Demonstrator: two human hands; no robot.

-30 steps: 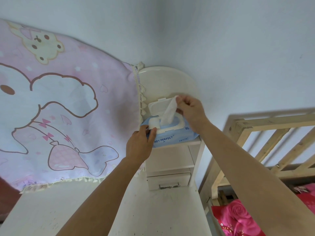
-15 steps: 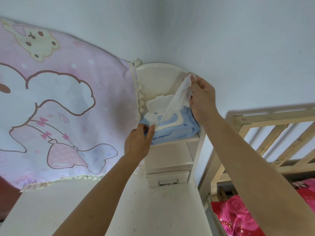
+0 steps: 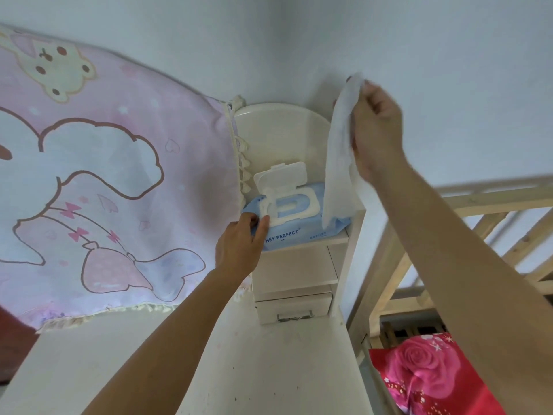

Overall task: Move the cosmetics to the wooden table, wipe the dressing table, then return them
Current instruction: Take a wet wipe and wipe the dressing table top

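A blue wet-wipe pack (image 3: 302, 232) with its white flip lid open lies on the top shelf of the dressing table's small cabinet (image 3: 296, 274). My left hand (image 3: 239, 245) holds the pack's near left corner, thumb on top. My right hand (image 3: 375, 130) is raised up and to the right, pinching the top of a white wipe (image 3: 339, 163) that hangs free of the pack. The white dressing table top (image 3: 269, 363) stretches toward me beneath both arms. No cosmetics are in view.
A pink cartoon-print cloth (image 3: 104, 181) drapes over the left side of the dressing table. A small drawer (image 3: 294, 308) sits at the cabinet's base. A wooden bed frame (image 3: 466, 235) and red rose-print bedding (image 3: 428, 375) lie to the right.
My right hand has drawn the wipe up and to the right until it came fully out of the pack. My left hand stayed on the pack.
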